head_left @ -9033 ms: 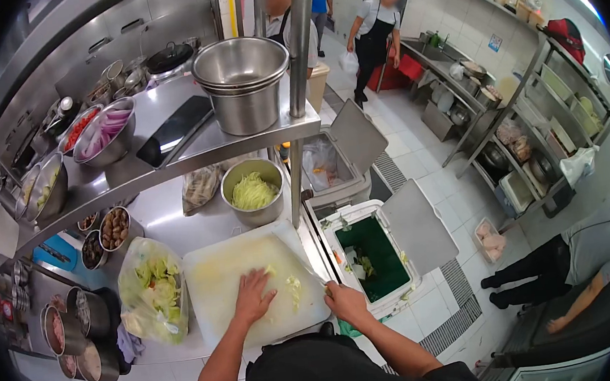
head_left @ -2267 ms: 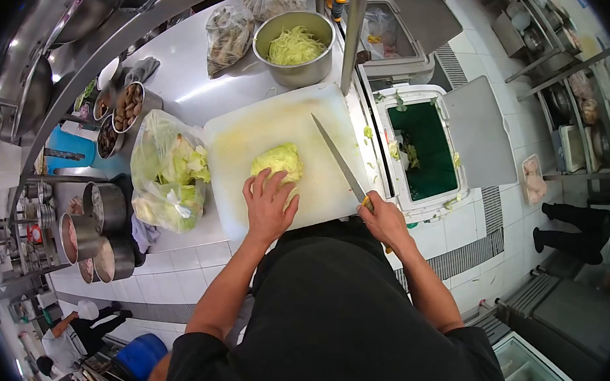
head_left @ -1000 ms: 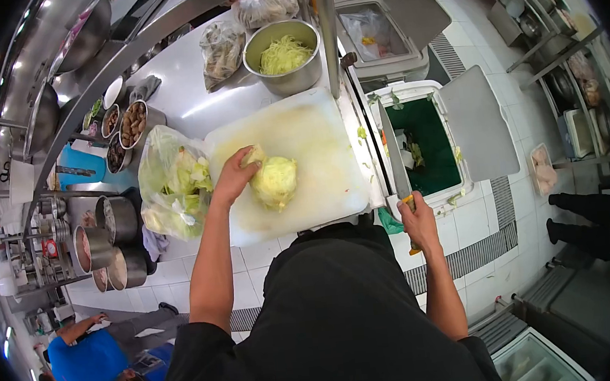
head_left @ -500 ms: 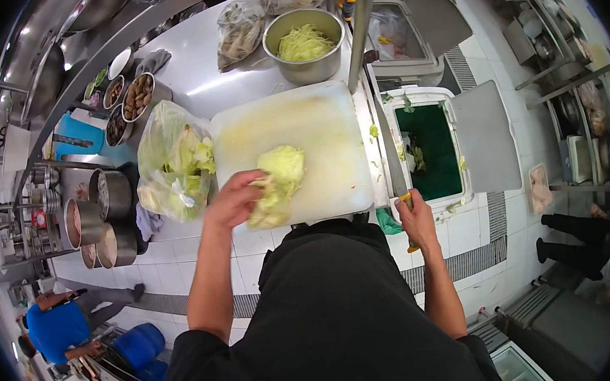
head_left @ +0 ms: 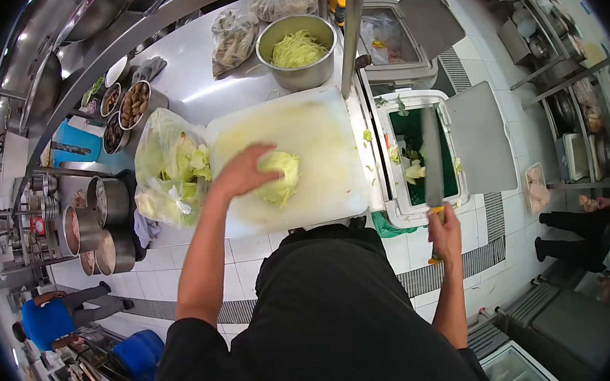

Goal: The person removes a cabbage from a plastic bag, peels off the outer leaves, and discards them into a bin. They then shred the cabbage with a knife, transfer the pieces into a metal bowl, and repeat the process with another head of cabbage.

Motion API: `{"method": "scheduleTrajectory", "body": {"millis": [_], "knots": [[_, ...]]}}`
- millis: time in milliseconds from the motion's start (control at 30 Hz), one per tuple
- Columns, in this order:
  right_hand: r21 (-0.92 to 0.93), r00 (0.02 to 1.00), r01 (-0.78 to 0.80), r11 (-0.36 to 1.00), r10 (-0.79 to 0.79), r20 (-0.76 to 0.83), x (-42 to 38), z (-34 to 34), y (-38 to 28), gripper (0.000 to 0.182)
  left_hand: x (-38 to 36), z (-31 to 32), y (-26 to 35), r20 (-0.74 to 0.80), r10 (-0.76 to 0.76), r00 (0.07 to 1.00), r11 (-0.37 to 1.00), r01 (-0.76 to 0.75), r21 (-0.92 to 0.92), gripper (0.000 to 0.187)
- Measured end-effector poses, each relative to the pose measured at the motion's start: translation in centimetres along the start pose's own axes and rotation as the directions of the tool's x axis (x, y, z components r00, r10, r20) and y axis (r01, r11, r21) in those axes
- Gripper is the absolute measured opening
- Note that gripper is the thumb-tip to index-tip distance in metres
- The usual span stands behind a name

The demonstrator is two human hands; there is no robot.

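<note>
A pale green piece of cabbage rests on the white cutting board. My left hand is over its left side, fingers stretched out and apart. In my right hand is a large knife, gripped by its yellow handle, blade pointing away from me over the green-lined bin. Left of the board stands a clear plastic bag of cabbage leaves. Behind the board, a steel pot holds shredded cabbage.
Cabbage scraps lie in the bin, whose grey lid is swung to the right. A metal post rises by the pot. Steel pots stand at left. People work at both sides.
My left hand has moved up and opened from its grip on the cabbage, which now lies flatter on the board. The knife has swung right, from the board's side to over the bin.
</note>
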State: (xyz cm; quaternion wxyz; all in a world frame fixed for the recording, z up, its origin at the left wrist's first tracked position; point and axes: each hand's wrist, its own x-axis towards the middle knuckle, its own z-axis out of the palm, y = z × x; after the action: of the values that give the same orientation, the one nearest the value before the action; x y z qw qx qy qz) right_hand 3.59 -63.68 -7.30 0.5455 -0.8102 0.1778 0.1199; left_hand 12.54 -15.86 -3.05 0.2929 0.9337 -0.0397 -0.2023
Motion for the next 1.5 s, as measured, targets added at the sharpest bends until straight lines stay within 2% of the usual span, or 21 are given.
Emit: {"method": "scheduleTrajectory", "body": {"millis": [67,100,167,200,333,433,500,567,633,667,700,733,767,833,900,933,1367,1400,1433,1467,1500], "knots": [[-0.146,0.978,0.009,0.989,0.022,0.206,-0.2,0.9,0.8,0.031,-1.5,2.9,-0.3,-0.035,0.000,0.999,0.997,-0.002,-0.071,0.073],[-0.358,0.975,0.141,0.923,-0.067,0.210,0.0,2.3,1.8,0.041,-1.7,3.8,-0.2,-0.073,-0.002,0.997,0.989,-0.008,-0.145,0.077],[-0.499,0.938,0.318,0.806,-0.191,0.290,0.0,5.7,-1.9,0.042,-1.4,4.8,-0.2,-0.039,0.075,0.996,0.989,-0.080,-0.126,0.078],[-0.512,0.916,0.374,0.773,-0.223,0.333,0.5,7.4,-3.1,0.041,-1.4,5.1,-0.2,-0.004,0.153,0.988,0.983,-0.153,-0.100,0.079],[-0.582,0.842,0.540,0.608,-0.398,0.365,4.9,13.1,-5.4,0.042,-1.3,5.5,0.5,0.008,0.120,0.993,0.981,-0.117,-0.154,0.084],[-0.589,0.814,0.580,0.562,-0.396,0.424,7.2,15.1,-7.0,0.043,-2.1,6.1,2.7,-0.154,0.042,0.987,0.994,-0.057,-0.090,0.091],[-0.566,0.795,0.606,0.558,-0.423,0.434,7.9,16.0,-7.2,0.043,-2.9,7.4,4.4,-0.148,-0.044,0.988,0.984,0.069,0.167,0.094],[-0.563,0.807,0.590,0.579,-0.389,0.445,8.1,16.7,-7.8,0.043,-2.6,8.5,2.6,-0.201,-0.016,0.980,0.983,0.052,0.174,0.092],[-0.551,0.825,0.559,0.619,-0.350,0.443,8.1,16.6,-7.2,0.042,-1.9,9.2,-0.4,-0.419,-0.087,0.904,0.960,-0.036,-0.277,0.088],[-0.554,0.829,0.554,0.622,-0.350,0.436,8.0,16.5,-7.1,0.042,-1.6,8.9,-2.3,-0.377,-0.209,0.902,0.824,-0.045,-0.564,0.079],[-0.544,0.827,0.557,0.628,-0.363,0.429,7.9,16.4,-7.1,0.042,-2.0,9.3,-4.2,-0.376,-0.202,0.904,0.826,-0.049,-0.562,0.079],[-0.531,0.823,0.563,0.633,-0.377,0.424,7.9,16.5,-7.1,0.042,-2.8,9.9,-5.9,-0.194,-0.252,0.948,0.220,-0.139,-0.966,0.076],[-0.526,0.824,0.563,0.637,-0.380,0.421,7.8,16.6,-7.1,0.042,-3.4,10.1,-6.7,-0.025,-0.162,0.986,-0.502,-0.104,-0.859,0.074],[-0.521,0.816,0.578,0.628,-0.419,0.400,7.6,16.7,-7.0,0.042,-4.4,9.1,-6.0,-0.081,-0.081,0.993,-0.572,-0.113,-0.813,0.076],[-0.519,0.819,0.572,0.635,-0.413,0.398,7.5,16.7,-7.0,0.041,-4.9,8.3,-4.5,-0.160,0.119,0.980,-0.661,-0.043,-0.749,0.081],[-0.510,0.818,0.574,0.641,-0.418,0.395,7.4,16.7,-7.0,0.041,-4.8,8.4,-4.4,-0.155,0.098,0.983,-0.699,-0.043,-0.714,0.083],[-0.514,0.828,0.560,0.650,-0.412,0.380,7.4,16.9,-6.8,0.043,-5.2,8.1,-4.2,-0.049,0.021,0.999,-0.532,-0.030,-0.846,0.079],[-0.516,0.828,0.560,0.648,-0.415,0.378,7.4,16.9,-7.2,0.043,-4.8,7.6,-3.4,-0.107,-0.121,0.987,-0.073,-0.117,-0.990,0.078],[-0.533,0.832,0.555,0.639,-0.409,0.376,7.4,17.0,-7.4,0.043,-4.5,7.4,-2.7,-0.221,-0.220,0.950,0.405,-0.117,-0.907,0.078],[-0.549,0.834,0.551,0.629,-0.404,0.375,7.3,17.0,-7.6,0.043,-4.4,7.5,-2.1,-0.419,-0.122,0.900,0.815,-0.150,-0.559,0.074],[-0.551,0.831,0.555,0.623,-0.404,0.382,7.2,17.0,-7.8,0.043,-4.5,7.7,-0.9,-0.422,-0.128,0.898,0.812,-0.149,-0.564,0.074]]}}
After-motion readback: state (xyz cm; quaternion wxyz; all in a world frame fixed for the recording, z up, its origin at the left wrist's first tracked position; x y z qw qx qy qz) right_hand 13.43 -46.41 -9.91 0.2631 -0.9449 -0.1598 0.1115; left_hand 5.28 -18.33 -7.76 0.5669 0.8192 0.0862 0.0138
